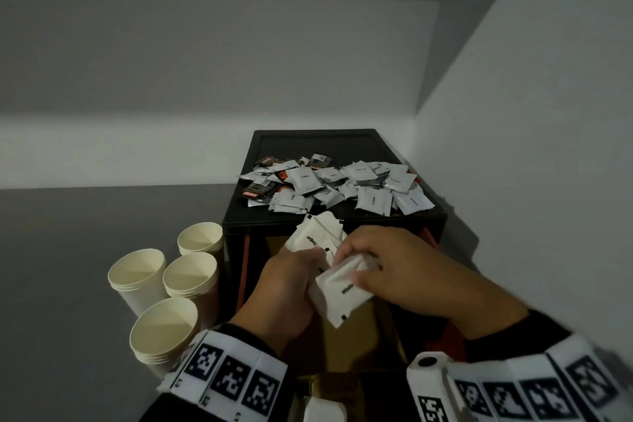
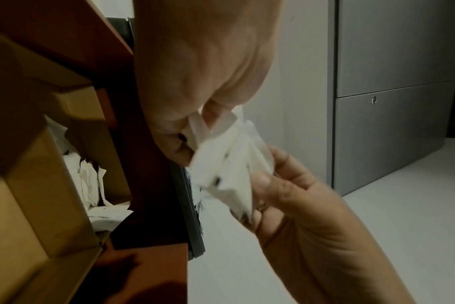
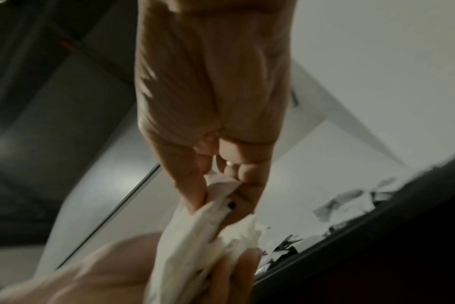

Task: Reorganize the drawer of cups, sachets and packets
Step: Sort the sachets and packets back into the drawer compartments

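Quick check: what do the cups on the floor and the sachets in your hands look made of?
Cups: likely matte cream paper, with thin rolled rims, nested in stacks. Sachets: apparently white paper or paper laminate, since they crease softly where both hands grip them.

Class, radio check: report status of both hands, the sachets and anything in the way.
Left hand grips sugar sachets. Right hand pinches white packets over the open drawer. Loose sachet pile on the black cabinet top; cup stacks alongside.
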Tool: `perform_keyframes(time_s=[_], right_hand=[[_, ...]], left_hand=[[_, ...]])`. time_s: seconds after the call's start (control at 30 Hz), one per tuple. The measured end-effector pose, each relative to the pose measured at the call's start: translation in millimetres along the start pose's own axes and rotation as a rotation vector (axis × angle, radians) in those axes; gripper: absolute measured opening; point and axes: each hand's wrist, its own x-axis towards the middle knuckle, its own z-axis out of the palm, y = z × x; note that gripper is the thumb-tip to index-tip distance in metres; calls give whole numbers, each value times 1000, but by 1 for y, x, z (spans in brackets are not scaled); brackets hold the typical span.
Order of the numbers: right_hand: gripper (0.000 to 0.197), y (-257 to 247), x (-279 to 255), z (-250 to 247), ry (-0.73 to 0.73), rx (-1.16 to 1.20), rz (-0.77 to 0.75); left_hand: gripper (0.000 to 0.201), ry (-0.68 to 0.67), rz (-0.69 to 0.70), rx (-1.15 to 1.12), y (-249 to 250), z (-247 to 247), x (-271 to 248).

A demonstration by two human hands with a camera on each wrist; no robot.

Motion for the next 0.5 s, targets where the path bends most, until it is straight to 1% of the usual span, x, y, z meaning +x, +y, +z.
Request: perform_keyframes(time_s=[0.07, 0.13, 0.37, 0.43, 0.5], right_hand=[[21, -4, 5, 8, -36, -137, -79], [19, -4, 8, 14, -59, -209, -99], [17, 1, 9, 24, -121, -311, -131], [17, 2, 8, 25, -90, -293, -126], [15, 5, 6, 21, -7, -203, -110]], left_hand=[[25, -45, -52, -5, -1, -1, -2], [22, -53, -80, -23, 0, -2, -3], [22, -17, -116, -100, 2, -9, -3], [25, -1, -121, -126, 2, -9, -1], [31, 12, -131, -175, 4, -8, 1]])
